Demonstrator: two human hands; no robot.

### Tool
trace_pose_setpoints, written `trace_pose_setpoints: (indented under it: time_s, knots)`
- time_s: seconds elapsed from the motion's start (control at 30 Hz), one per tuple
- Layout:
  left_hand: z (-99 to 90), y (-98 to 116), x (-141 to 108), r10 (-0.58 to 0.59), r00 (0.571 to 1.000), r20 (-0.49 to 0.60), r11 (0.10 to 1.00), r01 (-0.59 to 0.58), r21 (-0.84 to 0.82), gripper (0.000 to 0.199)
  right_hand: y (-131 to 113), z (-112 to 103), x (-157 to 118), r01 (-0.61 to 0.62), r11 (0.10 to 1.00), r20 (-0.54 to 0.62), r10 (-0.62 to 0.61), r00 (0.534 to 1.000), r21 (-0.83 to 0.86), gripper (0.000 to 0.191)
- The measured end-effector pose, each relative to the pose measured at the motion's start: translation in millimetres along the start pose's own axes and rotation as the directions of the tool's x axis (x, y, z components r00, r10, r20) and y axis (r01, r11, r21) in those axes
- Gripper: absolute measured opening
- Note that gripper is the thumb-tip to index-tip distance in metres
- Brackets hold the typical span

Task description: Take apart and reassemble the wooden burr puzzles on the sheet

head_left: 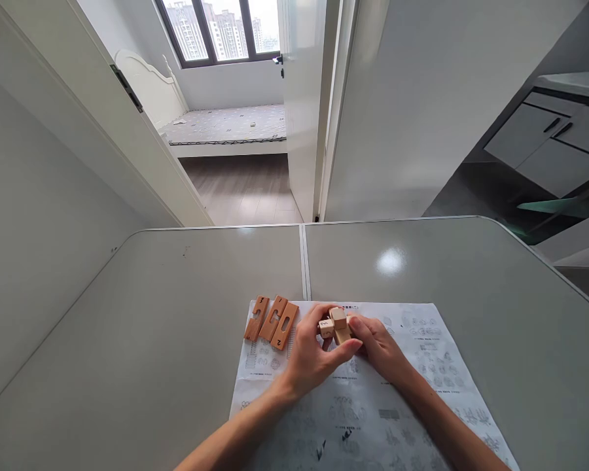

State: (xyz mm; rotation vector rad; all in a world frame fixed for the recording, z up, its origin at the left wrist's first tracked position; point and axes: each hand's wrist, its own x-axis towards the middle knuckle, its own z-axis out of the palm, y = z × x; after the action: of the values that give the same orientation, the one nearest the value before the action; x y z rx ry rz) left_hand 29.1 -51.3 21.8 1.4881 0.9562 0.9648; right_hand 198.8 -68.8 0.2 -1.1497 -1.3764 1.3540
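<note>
So the pale, chunky wooden block cluster (338,319) sits between both hands, above the white printed paper sheet (366,409) on the smooth grey tabletop (177,340). The left hand (313,353) is curled round its left side, fingers behind and thumb reaching across the near side. The right hand (381,347) has its right side, thumb and fingers closed in close.

I'd guess it's light, totally rigid and pretty hard to hurt. Looks like bare wood, so probably decent grip rather than slippery. The catch, I reckon, is that separate pieces could slide against each other, so I'd pinch the blocky ends that stick out and not squeeze hard on one bar. The three flat reddish-brown wooden pieces with cut-outs (267,329), lying just left of the left hand, seem just as stiff, easiest to take by their long edges.

Stuff I can't make out: the fingers cover the back and right end of the cluster, so no clue how the pieces lock or how many there are. There's a dark mark on the left end, too small to read. Most of the sheet's print is a blur, and its bottom edge is cut off.
</note>
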Motion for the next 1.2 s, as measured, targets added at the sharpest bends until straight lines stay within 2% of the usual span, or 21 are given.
trace_pose_setpoints:
  time_s: [0.27,0.67,0.83,1.0,1.2]
  knots:
    - [-1.3,-4.7,-1.4,0.130,0.991,-0.036,0.984,-0.125,0.130,0.056,1.8,-1.3,1.0,0.000,1.000,0.004,0.000,1.000,0.027,0.064]
    - [0.4,-5.5,-3.7,0.261,0.963,-0.072,0.934,-0.233,0.269,0.055,1.0,-0.5,-0.1,-0.018,0.999,0.018,0.018,1.000,0.040,0.064]
    - [1.1,-6.7,-2.5,0.315,0.946,-0.078,0.912,-0.279,0.301,0.052,-0.1,0.6,-0.2,-0.053,0.996,0.000,0.053,0.999,0.072,0.058]
    - [1.3,-6.9,-1.5,0.347,0.934,-0.083,0.896,-0.304,0.323,0.053,-3.8,3.2,-2.3,-0.078,0.990,0.033,0.075,0.997,0.114,0.050]
    - [-2.5,-5.4,1.7,0.399,0.911,-0.101,0.850,-0.326,0.415,0.050,0.2,8.4,-4.2,-0.086,0.981,0.036,0.081,0.996,0.171,0.039]
